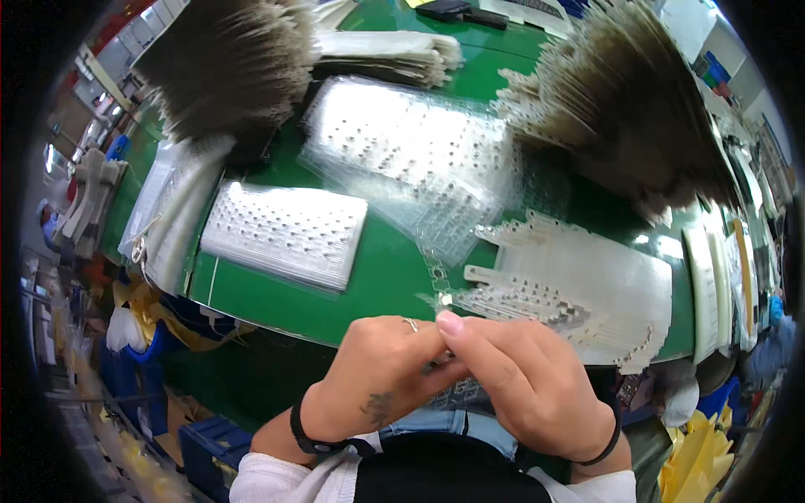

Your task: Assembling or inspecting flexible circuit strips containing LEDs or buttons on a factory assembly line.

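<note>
Just in front of me, my left hand (pixel 381 369) and my right hand (pixel 532 373) meet at the front edge of the green table (pixel 260 298). Fingers of both are pinched together on a narrow clear plastic strip (pixel 437 272) with square cut-outs. Its upper end sticks out beyond my fingertips; the part inside my grip is mostly hidden. Beyond it lie overlapping clear film sheets (pixel 411 126) dotted with small dark parts. To the right, whitish flat sheets (pixel 587 268) with stepped, punched edges lie close to my right hand.
A neat stack of dotted clear sheets (pixel 285 230) lies left of centre. Tall fanned stacks of sheets rise at the back left (pixel 243 63) and back right (pixel 620 101). Another flat pile (pixel 386 54) lies between them. Blue bins (pixel 214 444) stand below the table at left.
</note>
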A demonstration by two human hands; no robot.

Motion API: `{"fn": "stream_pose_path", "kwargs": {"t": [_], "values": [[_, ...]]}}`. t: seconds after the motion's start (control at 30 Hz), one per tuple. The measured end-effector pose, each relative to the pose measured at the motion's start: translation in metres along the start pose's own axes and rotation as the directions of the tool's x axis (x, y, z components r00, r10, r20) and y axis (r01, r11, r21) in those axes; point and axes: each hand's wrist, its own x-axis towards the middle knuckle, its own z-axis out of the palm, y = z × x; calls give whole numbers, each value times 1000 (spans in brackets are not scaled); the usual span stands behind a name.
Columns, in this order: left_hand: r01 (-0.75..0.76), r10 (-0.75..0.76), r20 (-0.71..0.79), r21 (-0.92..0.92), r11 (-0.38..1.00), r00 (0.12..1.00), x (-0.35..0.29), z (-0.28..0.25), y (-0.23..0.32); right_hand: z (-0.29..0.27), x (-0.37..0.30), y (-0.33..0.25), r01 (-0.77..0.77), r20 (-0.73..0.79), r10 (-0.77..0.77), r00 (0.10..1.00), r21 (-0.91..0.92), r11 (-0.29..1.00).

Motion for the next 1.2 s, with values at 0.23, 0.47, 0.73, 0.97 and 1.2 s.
{"fn": "stream_pose_path", "kwargs": {"t": [0.23,0.47,0.73,0.97,1.2], "values": [[89,-72,94,-197,976,993,1,-26,-5,8,-11,4,126,-94,-126,988,-1,992],[314,-292,-162,130,941,943,16,-105,-56,2,-46,-18,-321,-482,439,758,309,895],[28,-35,1,577,817,999,44,-145,-127,16,-68,-7,-429,-374,624,686,484,762],[99,-94,-32,253,962,995,14,-70,-57,26,-76,6,-399,-324,796,511,731,554],[433,-410,180,-579,691,894,-25,24,-13,30,-72,10,-328,-229,817,530,833,446]]}}
